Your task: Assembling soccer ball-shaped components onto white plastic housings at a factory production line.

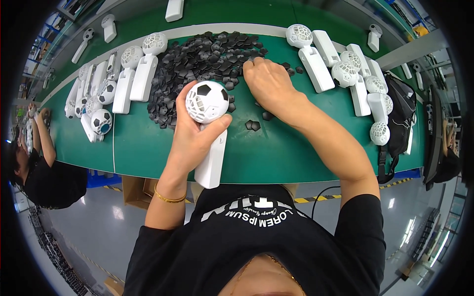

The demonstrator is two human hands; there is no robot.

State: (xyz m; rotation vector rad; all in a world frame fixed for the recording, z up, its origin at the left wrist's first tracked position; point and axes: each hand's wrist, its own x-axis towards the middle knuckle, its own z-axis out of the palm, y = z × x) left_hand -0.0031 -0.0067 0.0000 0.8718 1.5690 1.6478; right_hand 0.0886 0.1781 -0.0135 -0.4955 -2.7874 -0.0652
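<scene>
My left hand [190,126] grips a white handheld fan [212,109] by the neck under its round head. The head is patterned like a football, with black pentagon patches on part of it and open grille on the left. Its white handle points down toward me. My right hand [269,85] rests at the right edge of a heap of black pentagon pieces [192,59], fingers curled down. Whatever its fingertips hold is hidden. Two loose black pentagon pieces [253,125] lie on the green table [276,153] between my forearms.
White fans stand in a group at the left [123,89], and more fans [316,69] lie at the right. A black backpack [401,111] sits at the table's right edge. An open cardboard box [136,190] is below the front edge. Other people are at both sides.
</scene>
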